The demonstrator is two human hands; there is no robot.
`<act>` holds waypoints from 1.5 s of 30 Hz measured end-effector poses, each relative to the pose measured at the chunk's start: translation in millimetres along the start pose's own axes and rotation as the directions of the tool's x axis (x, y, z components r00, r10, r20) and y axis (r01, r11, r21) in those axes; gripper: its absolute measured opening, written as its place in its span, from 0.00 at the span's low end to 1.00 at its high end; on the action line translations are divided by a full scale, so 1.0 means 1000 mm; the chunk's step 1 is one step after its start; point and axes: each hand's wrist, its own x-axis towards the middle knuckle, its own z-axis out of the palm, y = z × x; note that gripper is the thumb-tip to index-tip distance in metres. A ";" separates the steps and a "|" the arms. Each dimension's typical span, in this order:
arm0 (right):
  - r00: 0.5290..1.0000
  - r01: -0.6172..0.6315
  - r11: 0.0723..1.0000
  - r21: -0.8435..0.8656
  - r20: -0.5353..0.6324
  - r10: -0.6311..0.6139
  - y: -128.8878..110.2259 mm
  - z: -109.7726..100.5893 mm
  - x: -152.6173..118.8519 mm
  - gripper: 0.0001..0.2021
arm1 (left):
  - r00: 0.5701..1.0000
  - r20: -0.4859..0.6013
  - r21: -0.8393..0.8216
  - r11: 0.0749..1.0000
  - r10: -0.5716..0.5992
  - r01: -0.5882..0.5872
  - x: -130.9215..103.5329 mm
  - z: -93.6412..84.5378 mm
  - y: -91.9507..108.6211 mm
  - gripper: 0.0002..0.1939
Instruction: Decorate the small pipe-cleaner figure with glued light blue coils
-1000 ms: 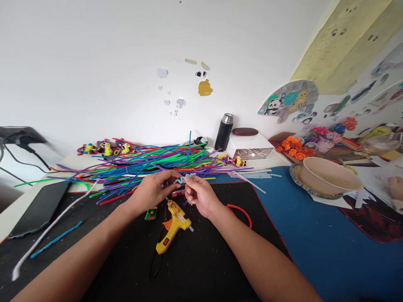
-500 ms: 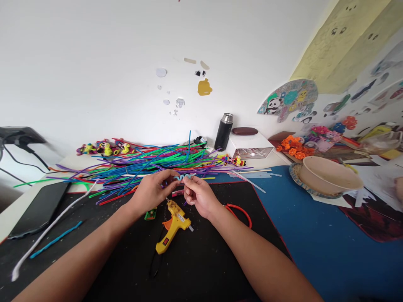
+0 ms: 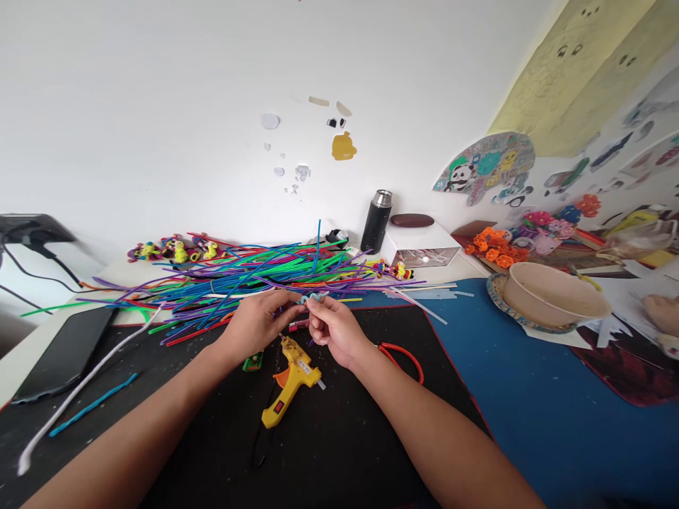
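Note:
A small, curled light blue pipe cleaner (image 3: 317, 297) is pinched between my two hands above the black mat (image 3: 339, 438). My left hand (image 3: 261, 318) closes its thumb and fingers on one end, partly hiding it. On the other end, the thumb and forefinger of my right hand (image 3: 335, 326) press together. Below them lies a yellow hot glue gun (image 3: 293, 382) with a clear glue stick in its back. A small green object (image 3: 253, 362) rests beside the glue gun, and a dark red item (image 3: 298, 326) shows between my hands.
Behind my hands spreads a heap of coloured pipe cleaners (image 3: 254, 272). A black phone (image 3: 58, 353), a white pipe cleaner (image 3: 85, 396) and a blue one (image 3: 95, 404) lie left. Red-handled pliers (image 3: 406, 357), a black flask (image 3: 377, 223) and a bowl (image 3: 554, 297) stand rightward. Another person's hand (image 3: 662, 312) shows far right.
The wavy light blue pipe cleaner is bunched closer, and my hands have drawn slightly together. At the far right, another person's hand has come more into sight.

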 end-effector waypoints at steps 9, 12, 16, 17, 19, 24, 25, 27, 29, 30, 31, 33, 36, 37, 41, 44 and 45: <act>1.000 -0.011 1.000 -0.025 -0.007 0.011 0.001 0.001 0.000 0.26 | 0.995 0.053 -0.118 0.989 -0.085 0.091 0.001 -0.002 0.005 0.16; 1.000 -0.009 0.999 -0.032 0.001 0.009 0.001 0.001 0.000 0.26 | 0.988 0.082 -0.186 0.972 -0.128 0.142 0.003 -0.004 0.006 0.17; 1.000 -0.005 0.999 -0.044 -0.001 0.005 0.001 0.001 -0.001 0.26 | 0.979 0.109 -0.265 0.944 -0.171 0.195 0.004 -0.005 0.007 0.18; 1.000 -0.005 0.999 -0.045 -0.001 0.005 0.001 0.001 -0.001 0.27 | 0.977 0.120 -0.288 0.935 -0.177 0.205 0.004 -0.005 0.007 0.18; 1.000 -0.007 0.999 -0.044 0.002 0.007 0.000 0.001 -0.001 0.26 | 0.971 0.139 -0.332 0.915 -0.193 0.229 0.004 -0.006 0.007 0.18; 1.000 -0.018 0.999 -0.033 0.004 0.018 -0.002 0.002 -0.001 0.27 | 0.932 0.230 -0.530 0.768 -0.279 0.360 0.007 -0.008 0.007 0.23; 1.000 -0.018 0.999 -0.028 0.000 0.018 -0.003 0.001 -0.001 0.27 | 0.918 0.260 -0.570 0.719 -0.301 0.397 0.007 -0.008 0.006 0.24; 1.000 -0.016 1.000 -0.020 -0.008 0.016 -0.005 0.001 -0.001 0.27 | 0.887 0.314 -0.618 0.636 -0.340 0.462 0.008 -0.009 0.004 0.26; 1.000 -0.012 1.000 -0.014 -0.013 0.012 -0.006 0.001 -0.001 0.27 | 0.861 0.352 -0.638 0.579 -0.368 0.508 0.009 -0.011 0.002 0.27; 1.000 -0.010 1.000 -0.013 -0.014 0.010 -0.006 0.001 -0.001 0.28 | 0.852 0.365 -0.644 0.559 -0.376 0.522 0.010 -0.011 0.001 0.27; 1.000 -0.009 1.000 -0.011 -0.015 0.009 -0.006 0.000 -0.001 0.27 | 0.846 0.376 -0.647 0.546 -0.379 0.532 0.010 -0.011 0.000 0.26; 1.000 -0.007 1.000 -0.008 -0.017 0.007 -0.005 0.000 -0.001 0.27 | 0.835 0.402 -0.646 0.531 -0.375 0.549 0.010 -0.012 -0.001 0.26; 1.000 0.004 1.000 -0.011 -0.018 -0.004 -0.003 -0.001 0.000 0.26 | 0.823 0.435 -0.639 0.519 -0.365 0.568 0.010 -0.013 -0.001 0.25; 1.000 0.008 1.000 -0.014 -0.018 -0.008 -0.003 -0.001 0.000 0.25 | 0.822 0.438 -0.636 0.521 -0.364 0.569 0.010 -0.013 0.000 0.25; 1.000 0.018 0.999 -0.038 -0.016 -0.019 -0.005 -0.001 0.000 0.24 | 0.847 0.389 -0.626 0.572 -0.361 0.531 0.012 -0.014 0.004 0.25; 0.999 0.023 0.998 -0.062 -0.020 -0.025 -0.005 0.000 -0.001 0.24 | 0.863 0.346 -0.612 0.609 -0.367 0.505 0.013 -0.013 0.006 0.27; 0.999 0.027 0.997 -0.073 -0.022 -0.029 -0.004 0.000 -0.002 0.24 | 0.866 0.338 -0.606 0.619 -0.370 0.500 0.012 -0.013 0.006 0.28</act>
